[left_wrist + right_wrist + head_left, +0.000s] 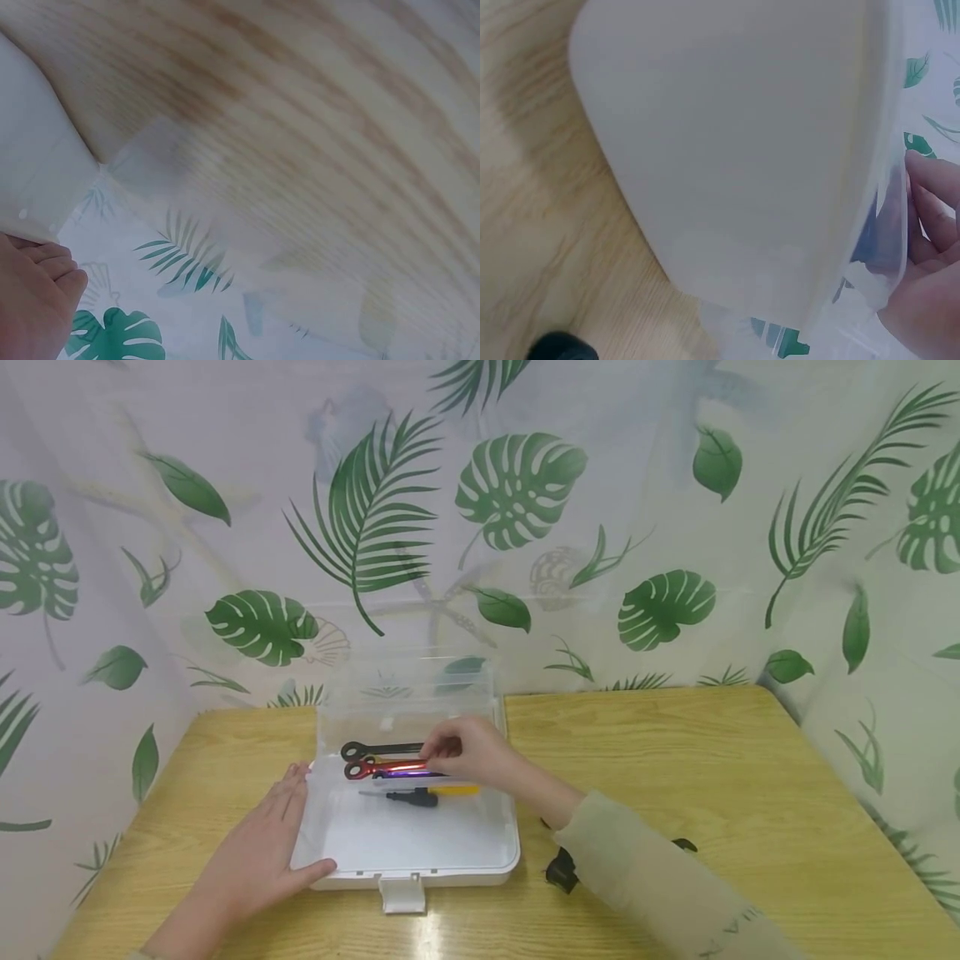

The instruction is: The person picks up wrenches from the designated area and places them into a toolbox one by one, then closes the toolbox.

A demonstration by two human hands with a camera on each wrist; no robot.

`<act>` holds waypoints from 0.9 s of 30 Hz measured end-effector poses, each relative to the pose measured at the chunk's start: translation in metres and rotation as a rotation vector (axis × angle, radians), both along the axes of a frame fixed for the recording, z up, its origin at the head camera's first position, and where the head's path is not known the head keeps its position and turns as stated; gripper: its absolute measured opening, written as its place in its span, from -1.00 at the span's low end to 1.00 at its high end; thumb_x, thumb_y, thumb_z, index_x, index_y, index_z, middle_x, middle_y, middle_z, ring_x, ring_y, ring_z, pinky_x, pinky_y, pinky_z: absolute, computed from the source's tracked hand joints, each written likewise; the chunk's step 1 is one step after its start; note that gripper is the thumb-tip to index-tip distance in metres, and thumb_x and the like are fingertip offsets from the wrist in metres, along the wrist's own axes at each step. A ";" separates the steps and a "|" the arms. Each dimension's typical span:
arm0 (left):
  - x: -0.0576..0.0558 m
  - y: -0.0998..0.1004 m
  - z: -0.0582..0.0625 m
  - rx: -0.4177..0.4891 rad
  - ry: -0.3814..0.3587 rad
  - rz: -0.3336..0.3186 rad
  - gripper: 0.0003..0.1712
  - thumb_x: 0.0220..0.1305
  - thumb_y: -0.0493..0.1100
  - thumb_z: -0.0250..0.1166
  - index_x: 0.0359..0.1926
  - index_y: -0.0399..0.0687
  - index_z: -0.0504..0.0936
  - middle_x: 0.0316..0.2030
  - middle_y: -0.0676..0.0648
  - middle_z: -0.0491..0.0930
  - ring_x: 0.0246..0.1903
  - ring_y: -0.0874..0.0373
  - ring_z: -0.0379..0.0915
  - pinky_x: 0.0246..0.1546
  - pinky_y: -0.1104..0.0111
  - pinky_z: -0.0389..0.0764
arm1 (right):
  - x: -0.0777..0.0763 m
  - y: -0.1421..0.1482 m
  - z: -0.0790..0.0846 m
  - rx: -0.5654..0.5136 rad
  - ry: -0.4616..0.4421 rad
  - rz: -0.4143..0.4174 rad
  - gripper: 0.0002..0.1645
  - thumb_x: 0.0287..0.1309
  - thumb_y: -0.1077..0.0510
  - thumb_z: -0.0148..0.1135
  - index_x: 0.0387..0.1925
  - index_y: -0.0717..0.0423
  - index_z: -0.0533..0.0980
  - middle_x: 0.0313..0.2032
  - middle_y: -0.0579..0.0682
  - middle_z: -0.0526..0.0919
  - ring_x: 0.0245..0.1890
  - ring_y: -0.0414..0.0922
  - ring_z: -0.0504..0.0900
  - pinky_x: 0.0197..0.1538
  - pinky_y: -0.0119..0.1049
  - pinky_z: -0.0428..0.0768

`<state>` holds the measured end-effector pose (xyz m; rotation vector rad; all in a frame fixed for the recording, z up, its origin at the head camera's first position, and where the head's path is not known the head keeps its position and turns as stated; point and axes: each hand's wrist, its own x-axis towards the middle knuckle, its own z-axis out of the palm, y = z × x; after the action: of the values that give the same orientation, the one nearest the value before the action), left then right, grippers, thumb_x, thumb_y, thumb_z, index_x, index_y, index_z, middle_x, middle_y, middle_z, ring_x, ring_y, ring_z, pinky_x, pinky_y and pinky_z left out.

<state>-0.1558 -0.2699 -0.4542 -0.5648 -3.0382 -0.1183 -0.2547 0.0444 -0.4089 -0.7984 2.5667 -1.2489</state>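
Note:
A white plastic toolbox stands with its clear lid raised at the back. Inside it, a clear tray holds a black ring wrench, a red wrench and a purple wrench. My right hand is over the tray, its thumb and bent forefinger pinching the red wrench's right end. A screwdriver with a yellow handle and a black-handled tool lie under the tray's front edge. Along the toolbox's left side rests my left hand, fingers straight, thumb on the front corner.
A white latch hangs down at the toolbox's front. Black items lie on the wooden table to the right, partly behind my right sleeve. Leaf-patterned cloth closes off the back and sides.

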 end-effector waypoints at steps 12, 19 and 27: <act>0.002 0.002 0.001 0.013 -0.014 0.011 0.41 0.24 0.58 0.26 0.58 -0.54 0.10 0.65 -0.40 0.05 0.61 -0.38 0.07 0.57 -0.18 0.31 | 0.004 0.030 0.003 -0.056 -0.005 0.013 -0.90 0.29 0.35 0.41 -0.16 0.23 0.74 -0.22 0.08 0.80 -0.28 -0.23 0.63 -0.16 -0.52 0.66; 0.001 0.000 0.000 0.004 -0.012 0.009 0.40 0.25 0.58 0.25 0.59 -0.53 0.09 0.65 -0.40 0.04 0.61 -0.37 0.06 0.57 -0.18 0.31 | 0.008 0.050 0.004 -0.107 -0.028 0.013 -0.89 0.30 0.39 0.37 -0.16 0.30 0.73 -0.19 0.15 0.80 -0.25 -0.23 0.66 -0.13 -0.49 0.69; 0.001 0.002 0.001 0.000 -0.015 0.008 0.41 0.25 0.59 0.25 0.58 -0.54 0.10 0.65 -0.41 0.05 0.61 -0.38 0.07 0.57 -0.18 0.31 | 0.011 0.072 0.006 -0.068 0.005 -0.037 -0.87 0.26 0.39 0.40 -0.16 0.29 0.74 -0.19 0.15 0.82 -0.22 -0.16 0.72 -0.08 -0.43 0.74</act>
<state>-0.1550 -0.2678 -0.4532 -0.5540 -3.0545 -0.1230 -0.2439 0.1168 -0.4031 -0.7706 2.5669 -1.3541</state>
